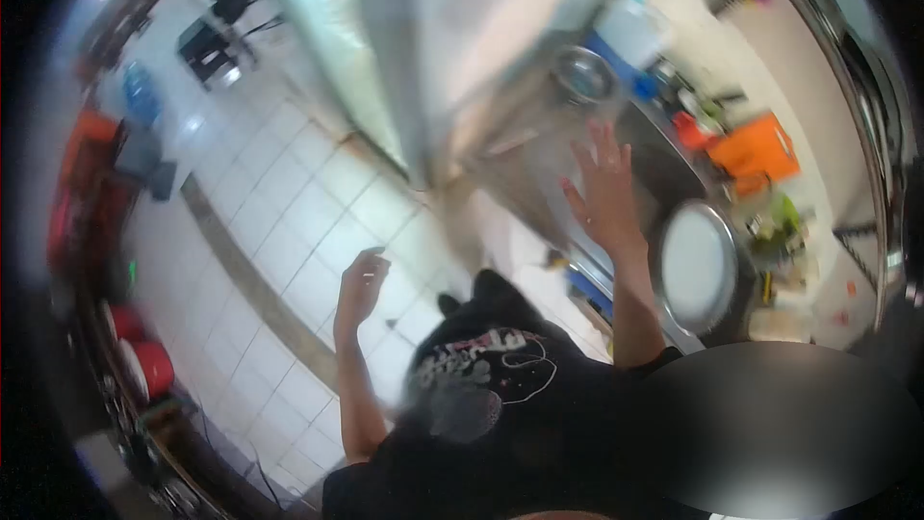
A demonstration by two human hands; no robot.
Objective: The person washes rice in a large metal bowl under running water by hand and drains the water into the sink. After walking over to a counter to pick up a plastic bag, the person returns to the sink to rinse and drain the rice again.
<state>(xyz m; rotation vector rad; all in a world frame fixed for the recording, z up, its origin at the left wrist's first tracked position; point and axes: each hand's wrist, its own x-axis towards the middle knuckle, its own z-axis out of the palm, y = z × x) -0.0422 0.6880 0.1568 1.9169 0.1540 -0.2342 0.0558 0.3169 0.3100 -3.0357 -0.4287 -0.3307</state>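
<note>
My right hand (604,191) reaches over the steel sink counter (520,159), fingers spread, holding nothing. Whether it touches the metal I cannot tell. Beyond its fingertips sits a round metal bowl (584,75). To the right of my wrist is a large round steel-rimmed basin (698,265) with a pale, whitish inside. My left hand (364,284) hangs out over the white tiled floor (298,221), away from any object. Its fingers are loosely bent, and no held thing shows in it.
An orange board (758,156), a red item (689,130) and blurred green items (782,217) line the wall side. A white container (630,29) stands at the back. A pale upright panel (385,48) rises ahead. Red tubs (147,368) stand at far left.
</note>
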